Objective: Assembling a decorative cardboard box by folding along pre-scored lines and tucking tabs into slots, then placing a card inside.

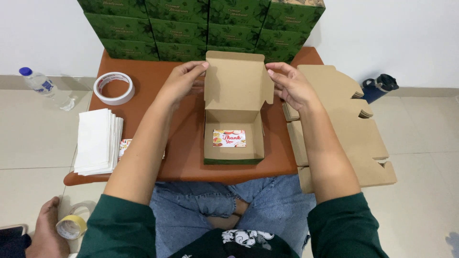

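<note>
An open kraft cardboard box [234, 114] with a green outside stands in the middle of a low brown table [184, 157]. A small colourful card [229, 138] lies flat on its floor. The lid stands upright. My left hand [184, 80] holds the lid's left side flap, and my right hand [290, 85] holds the right side flap.
Stacked green boxes [201, 26] line the table's far edge. A tape roll [114, 88] and a pile of white paper [95, 141] lie left. Flat unfolded boxes [351, 129] lie right. A water bottle [45, 87] and a dark flask [378, 86] sit on the floor. Another person's hand [45, 229] rests by yellow tape [71, 227].
</note>
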